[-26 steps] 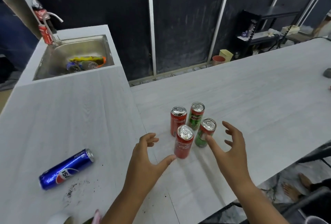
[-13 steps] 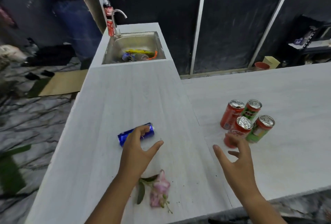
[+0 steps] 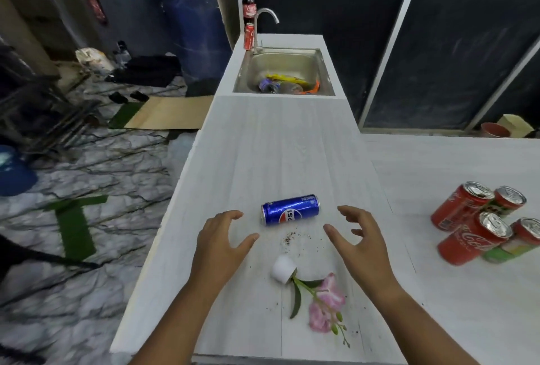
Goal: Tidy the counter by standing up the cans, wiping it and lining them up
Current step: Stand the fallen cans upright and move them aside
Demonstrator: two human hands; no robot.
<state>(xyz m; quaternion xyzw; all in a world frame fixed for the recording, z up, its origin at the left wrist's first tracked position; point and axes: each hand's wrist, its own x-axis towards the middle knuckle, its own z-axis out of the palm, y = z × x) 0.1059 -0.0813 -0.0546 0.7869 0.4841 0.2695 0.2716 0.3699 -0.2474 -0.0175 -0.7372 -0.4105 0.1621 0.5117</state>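
A blue Pepsi can (image 3: 290, 209) lies on its side on the white counter (image 3: 263, 154). My left hand (image 3: 222, 243) hovers just left of it and my right hand (image 3: 358, 240) just right of it; both have loosely spread fingers and hold nothing, and neither touches the can. At the right stand several upright cans in a cluster: a red can (image 3: 459, 206) at the back, a red Coca-Cola can (image 3: 473, 239) in front, and green cans (image 3: 510, 201) beside them. Dark crumbs (image 3: 292, 237) are scattered just below the blue can.
A tipped white pot (image 3: 283, 268) with a pink artificial flower (image 3: 325, 302) lies near the front edge. A steel sink (image 3: 251, 72) holding rubbish is at the far end, with a tap, a red can (image 3: 249, 36) and a cola bottle (image 3: 249, 3). The floor drops away left of the counter.
The view has swung left, away from the standing cans. My left hand came off the blue can, and my right hand moved over from the can cluster to the blue can's right side.
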